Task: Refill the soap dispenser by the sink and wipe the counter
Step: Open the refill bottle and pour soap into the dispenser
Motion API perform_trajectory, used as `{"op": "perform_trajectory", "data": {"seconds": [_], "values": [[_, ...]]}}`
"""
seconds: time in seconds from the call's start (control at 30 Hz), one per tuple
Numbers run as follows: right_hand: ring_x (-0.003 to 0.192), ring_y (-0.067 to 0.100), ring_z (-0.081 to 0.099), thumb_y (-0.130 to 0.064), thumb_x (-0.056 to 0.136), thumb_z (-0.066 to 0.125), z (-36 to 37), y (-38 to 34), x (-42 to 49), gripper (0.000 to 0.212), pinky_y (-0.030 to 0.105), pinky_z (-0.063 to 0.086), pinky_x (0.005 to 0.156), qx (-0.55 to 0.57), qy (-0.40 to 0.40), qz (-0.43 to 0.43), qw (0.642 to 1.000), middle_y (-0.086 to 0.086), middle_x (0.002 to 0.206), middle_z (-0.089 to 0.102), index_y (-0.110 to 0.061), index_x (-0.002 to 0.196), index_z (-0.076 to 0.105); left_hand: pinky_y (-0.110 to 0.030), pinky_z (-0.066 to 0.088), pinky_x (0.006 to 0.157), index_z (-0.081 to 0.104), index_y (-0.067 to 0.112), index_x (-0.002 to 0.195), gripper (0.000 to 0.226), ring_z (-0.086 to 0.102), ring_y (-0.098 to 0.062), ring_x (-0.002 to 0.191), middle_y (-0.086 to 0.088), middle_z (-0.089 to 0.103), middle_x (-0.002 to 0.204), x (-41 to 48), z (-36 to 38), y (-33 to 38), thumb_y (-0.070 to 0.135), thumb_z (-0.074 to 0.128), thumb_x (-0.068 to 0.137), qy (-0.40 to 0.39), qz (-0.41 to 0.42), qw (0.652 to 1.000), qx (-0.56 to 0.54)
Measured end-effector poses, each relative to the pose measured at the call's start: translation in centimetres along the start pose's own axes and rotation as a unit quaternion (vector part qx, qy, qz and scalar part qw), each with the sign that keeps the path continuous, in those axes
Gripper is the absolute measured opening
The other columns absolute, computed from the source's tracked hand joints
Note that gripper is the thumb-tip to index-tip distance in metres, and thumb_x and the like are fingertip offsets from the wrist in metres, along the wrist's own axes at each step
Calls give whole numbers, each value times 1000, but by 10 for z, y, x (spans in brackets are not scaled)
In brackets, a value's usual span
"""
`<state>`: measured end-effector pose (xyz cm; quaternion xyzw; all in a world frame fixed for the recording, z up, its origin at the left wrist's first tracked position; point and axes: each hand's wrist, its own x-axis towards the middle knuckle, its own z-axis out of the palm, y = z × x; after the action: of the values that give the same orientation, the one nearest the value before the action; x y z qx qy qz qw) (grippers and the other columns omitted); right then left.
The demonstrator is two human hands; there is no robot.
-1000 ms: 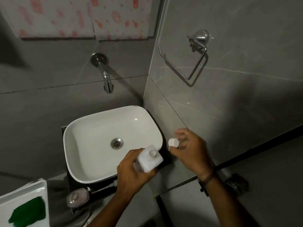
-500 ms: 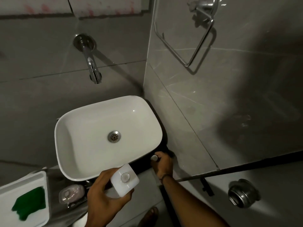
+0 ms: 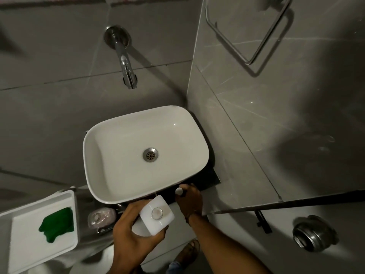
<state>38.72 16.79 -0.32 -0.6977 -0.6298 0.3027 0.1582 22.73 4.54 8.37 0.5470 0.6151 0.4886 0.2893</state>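
My left hand (image 3: 131, 237) grips a white square refill bottle (image 3: 157, 215), upright with its round mouth uncapped, just in front of the white basin (image 3: 94, 139). My right hand (image 3: 189, 200) rests at the dark counter (image 3: 209, 180) to the basin's right, fingertips holding the small white cap (image 3: 179, 191) against it. A clear pinkish soap dispenser (image 3: 101, 216) lies low at the basin's front left, left of the bottle. A green cloth (image 3: 57, 224) lies in a white tray (image 3: 25, 252) at the lower left.
A chrome wall tap (image 3: 124, 60) juts out over the basin. A chrome towel ring (image 3: 246, 36) hangs on the right wall. A round steel fitting (image 3: 314, 234) sits at the lower right. A sandalled foot (image 3: 187, 252) shows on the floor below.
My view has tilted down. My right hand carried the cap from mid-air down to the counter beside the basin. My left hand lowered the bottle in front of the basin.
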Motion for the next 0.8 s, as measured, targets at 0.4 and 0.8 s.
{"op": "perform_trajectory", "data": {"seconds": [0.4, 0.8], "values": [[98, 32, 64, -12, 81, 79, -4, -4, -13, 14, 36, 52, 76, 90, -21, 42, 995, 14, 104, 68, -6, 92, 72, -21, 55, 86, 73, 31, 120, 68, 74, -17, 103, 6, 75, 115, -16, -35, 1, 28, 99, 57, 20, -7, 1000, -14], [112, 6, 61, -9, 78, 74, 77, -79, -118, 48, 35, 58, 92, 155, -89, -114, 977, -18, 124, 61, -31, 120, 66, -23, 59, 83, 75, 29, 117, 72, 74, -10, 104, 9, 76, 114, -76, -141, -39, 18, 102, 51, 69, -51, 996, 16]]}}
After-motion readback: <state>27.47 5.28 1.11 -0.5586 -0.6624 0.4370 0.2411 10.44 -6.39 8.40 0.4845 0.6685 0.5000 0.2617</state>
